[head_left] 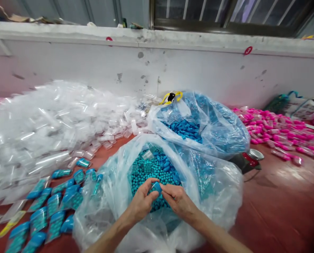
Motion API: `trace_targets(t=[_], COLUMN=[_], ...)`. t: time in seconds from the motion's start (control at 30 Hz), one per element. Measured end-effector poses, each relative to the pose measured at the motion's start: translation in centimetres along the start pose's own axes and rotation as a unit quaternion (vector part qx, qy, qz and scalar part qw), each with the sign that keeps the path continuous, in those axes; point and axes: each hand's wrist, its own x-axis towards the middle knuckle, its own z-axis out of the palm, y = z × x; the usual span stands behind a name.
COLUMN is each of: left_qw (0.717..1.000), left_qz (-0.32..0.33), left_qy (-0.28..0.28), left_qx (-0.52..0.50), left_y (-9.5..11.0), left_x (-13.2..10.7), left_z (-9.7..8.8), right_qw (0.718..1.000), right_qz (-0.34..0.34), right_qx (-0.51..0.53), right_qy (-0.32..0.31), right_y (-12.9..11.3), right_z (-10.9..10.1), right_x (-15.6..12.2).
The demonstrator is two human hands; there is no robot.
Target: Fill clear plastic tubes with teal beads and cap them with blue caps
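My left hand (pixel 142 199) is closed around a small blue cap (pixel 156 188), thumb and forefinger on either side of it. From the right, the fingertips of my right hand (pixel 178 201) pinch together at the cap's edge. Whether a clear container sits under the cap is hidden by my fingers. Both hands are over an open clear plastic bag (pixel 111 182) of teal beads (pixel 153 167). Loose blue caps (pixel 167 165) and a clear piece (pixel 147 154) lie on the beads.
Filled teal containers with blue caps (pixel 53 203) lie left. Behind them rises a heap of clear empty containers (pixel 53 116). A second bag (pixel 222 130) holds blue caps. Pink-capped containers (pixel 275 130) lie right, near a metal-topped device (pixel 255 154). A wall (pixel 93 70) stands behind.
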Motion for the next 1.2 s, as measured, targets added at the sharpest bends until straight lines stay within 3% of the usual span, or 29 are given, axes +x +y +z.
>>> trace_targets(t=[0.13, 0.27, 0.43, 0.57, 0.7, 0.8, 0.9, 1.0, 1.13, 1.2], left_qw=[0.999, 0.993, 0.980, 0.964, 0.968, 0.976, 0.983, 0.988, 0.993, 0.995], left_qz=[0.030, -0.025, -0.048, -0.087, -0.078, -0.068, -0.061, -0.055, -0.048, -0.042], left_qy=[0.035, -0.037, -0.026, -0.017, -0.024, -0.014, -0.004, 0.003, 0.023, 0.028], left_qx=[0.019, -0.106, -0.192, -0.251, -0.238, -0.204, -0.172, -0.142, -0.105, -0.087], left_y=[0.3, 0.6, 0.9, 1.1, 1.0, 0.8, 0.7, 0.7, 0.8, 0.7], left_x=[-0.1, -0.1, -0.1, -0.3, -0.6, -0.8, -0.8, -0.7, -0.8, -0.9], left_z=[0.2, 0.3, 0.0, -0.4, -0.4, 0.1, 0.6, 0.9, 0.9, 0.8], right_qw=[1.000, 0.990, 0.923, 0.866, 0.811, 0.836, 0.910, 0.968, 0.984, 0.982], right_qz=[-0.024, 0.030, 0.180, 0.212, 0.262, 0.264, 0.218, 0.164, 0.148, 0.155], right_qx=[-0.002, 0.137, 0.341, 0.452, 0.512, 0.461, 0.328, 0.180, 0.081, 0.054], right_qy=[-0.003, -0.026, -0.015, 0.037, 0.107, 0.136, 0.127, 0.067, -0.062, -0.090], right_y=[-0.1, 0.2, 0.1, -0.8, -0.9, -0.7, -1.0, -2.0, -2.6, -2.4], right_z=[-0.6, -1.7, -1.8, -1.2, -0.4, -0.1, -0.3, -0.7, -0.2, 0.5], right_x=[0.1, 0.7, 1.3, 1.3, 1.4, 1.6, 1.5, 0.9, 0.3, 0.1])
